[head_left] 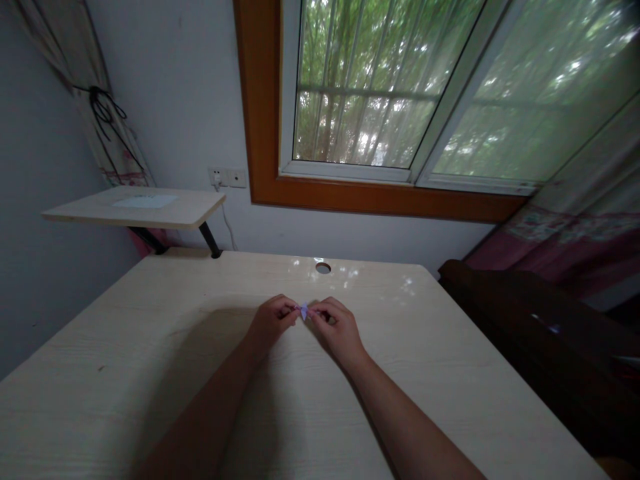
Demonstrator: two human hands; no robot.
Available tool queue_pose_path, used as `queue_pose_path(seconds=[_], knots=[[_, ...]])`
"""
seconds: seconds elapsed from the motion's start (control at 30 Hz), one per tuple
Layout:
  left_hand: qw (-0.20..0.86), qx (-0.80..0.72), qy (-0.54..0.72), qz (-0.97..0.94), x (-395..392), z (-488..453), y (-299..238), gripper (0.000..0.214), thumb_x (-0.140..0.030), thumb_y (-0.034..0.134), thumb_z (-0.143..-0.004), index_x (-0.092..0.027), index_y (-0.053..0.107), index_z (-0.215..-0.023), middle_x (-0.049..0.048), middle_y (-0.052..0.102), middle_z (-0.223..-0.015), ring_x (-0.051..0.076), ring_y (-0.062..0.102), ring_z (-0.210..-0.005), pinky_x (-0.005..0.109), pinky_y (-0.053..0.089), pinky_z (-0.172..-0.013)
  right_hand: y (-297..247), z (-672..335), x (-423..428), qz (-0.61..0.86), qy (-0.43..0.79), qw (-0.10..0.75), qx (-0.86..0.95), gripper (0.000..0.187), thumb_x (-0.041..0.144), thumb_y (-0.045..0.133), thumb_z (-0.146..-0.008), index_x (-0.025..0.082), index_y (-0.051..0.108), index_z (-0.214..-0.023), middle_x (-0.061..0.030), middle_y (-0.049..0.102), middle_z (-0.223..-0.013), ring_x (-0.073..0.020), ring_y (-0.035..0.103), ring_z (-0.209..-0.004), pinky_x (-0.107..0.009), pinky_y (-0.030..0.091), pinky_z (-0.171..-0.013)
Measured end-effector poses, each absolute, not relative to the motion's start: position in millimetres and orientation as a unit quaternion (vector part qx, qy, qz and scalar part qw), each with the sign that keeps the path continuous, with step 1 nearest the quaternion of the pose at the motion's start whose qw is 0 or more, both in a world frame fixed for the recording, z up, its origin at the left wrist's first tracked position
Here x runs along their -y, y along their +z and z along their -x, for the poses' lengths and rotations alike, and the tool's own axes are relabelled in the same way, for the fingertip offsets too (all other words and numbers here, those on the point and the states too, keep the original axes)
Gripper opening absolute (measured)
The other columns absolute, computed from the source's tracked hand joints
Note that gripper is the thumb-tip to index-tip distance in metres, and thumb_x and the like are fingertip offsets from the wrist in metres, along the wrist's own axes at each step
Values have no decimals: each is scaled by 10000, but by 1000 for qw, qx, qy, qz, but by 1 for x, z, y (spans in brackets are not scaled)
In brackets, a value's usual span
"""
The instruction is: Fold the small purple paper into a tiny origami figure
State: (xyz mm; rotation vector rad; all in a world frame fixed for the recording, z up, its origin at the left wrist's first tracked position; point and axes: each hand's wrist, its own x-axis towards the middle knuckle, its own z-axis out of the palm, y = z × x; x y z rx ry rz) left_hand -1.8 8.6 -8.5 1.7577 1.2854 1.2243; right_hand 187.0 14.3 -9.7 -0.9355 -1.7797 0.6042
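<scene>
— Fingers [289, 309] of left hand [273, 321]: wide or narrow?
— Narrow. Pinched onto left tip of small purple paper piece [303, 311], thumb and forefinger drawn together.
— And on the other side?
— Same with right hand [339, 328]: fingertips [320, 311] closed on right tip of that paper, hands almost meeting.
— Where on the desk?
— Held low over pale wooden desk [150, 373], about midway between left and right edges, nearer far edge than near one. Touching the top or just clear of it: cannot tell.
— Round about, from the left?
— Small shelf [135, 208] raised over far left corner. Wall socket [227, 177] beyond it. Round cable hole [323, 267] by far edge, just behind the hands. Window [370, 87] above. Dark furniture [540, 333] past right edge, patterned curtain [590, 220] behind that.
</scene>
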Motion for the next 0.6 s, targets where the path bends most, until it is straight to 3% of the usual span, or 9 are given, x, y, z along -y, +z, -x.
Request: queue_pose_path(seconds=[0.6], knots=[[326, -500, 455, -661, -8, 1, -9, 131, -266, 616, -804, -157, 659, -743, -5, 614, -646, 112, 558, -575, 215, 403, -569, -9, -187, -14, 381, 254, 497, 737, 69, 251, 674, -843, 213, 726, -819, -26, 616, -743, -152, 556, -671, -269, 429, -619]])
